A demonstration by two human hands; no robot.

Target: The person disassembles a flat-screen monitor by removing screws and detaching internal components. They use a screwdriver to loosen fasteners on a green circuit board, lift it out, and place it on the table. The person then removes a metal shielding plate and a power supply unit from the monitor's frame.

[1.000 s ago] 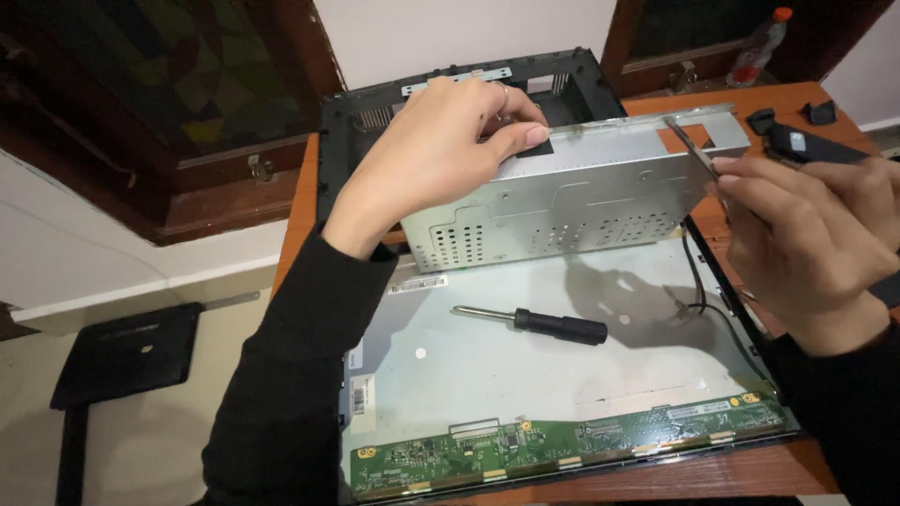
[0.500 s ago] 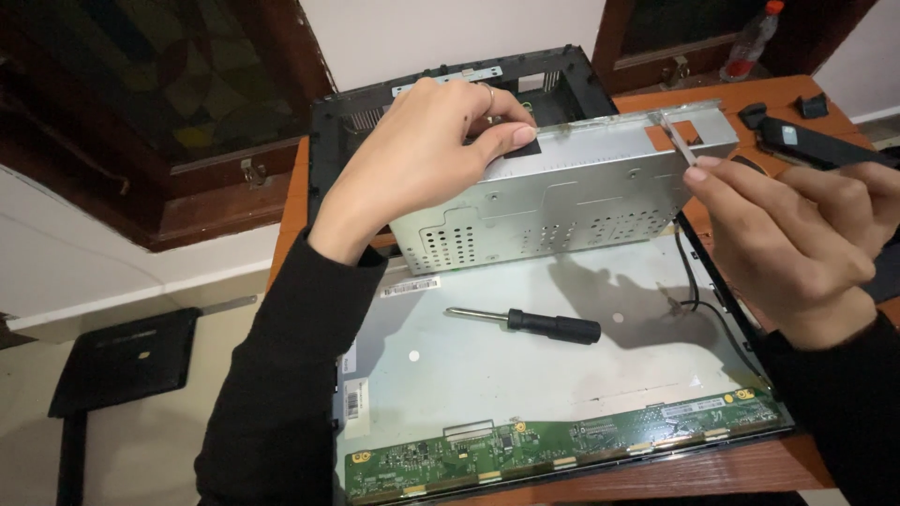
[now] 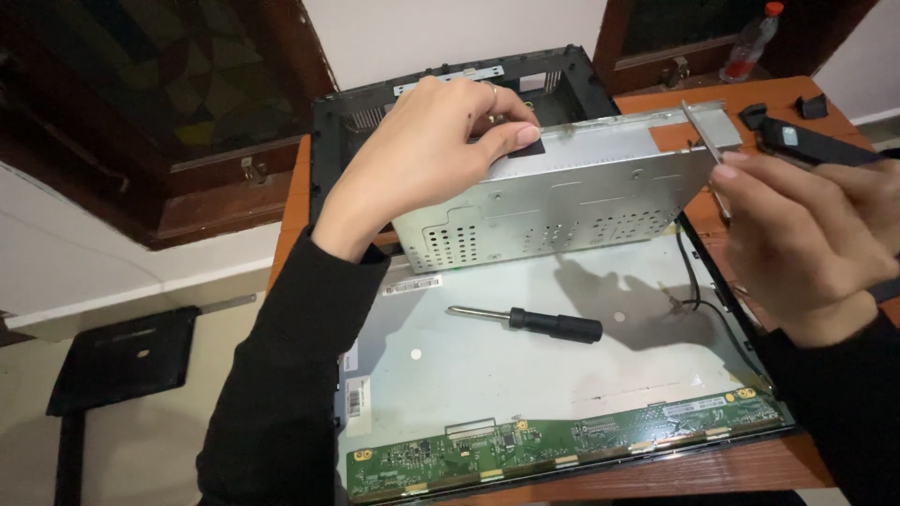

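Two grasps noted: my left hand (image 3: 427,159) and right hand (image 3: 802,239) clench the tilted metal shield (image 3: 572,192); a screwdriver (image 3: 530,321) lies below them.

Single head view, close, angled down over panel (image 3: 562,365) on table (image 3: 712,473).

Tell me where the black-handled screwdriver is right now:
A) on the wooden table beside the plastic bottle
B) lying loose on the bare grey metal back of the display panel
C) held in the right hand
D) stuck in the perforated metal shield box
B: the black-handled screwdriver lies flat on the grey metal back of the display panel, below the raised perforated silver metal shield box, with neither the left hand nor the right hand touching it.
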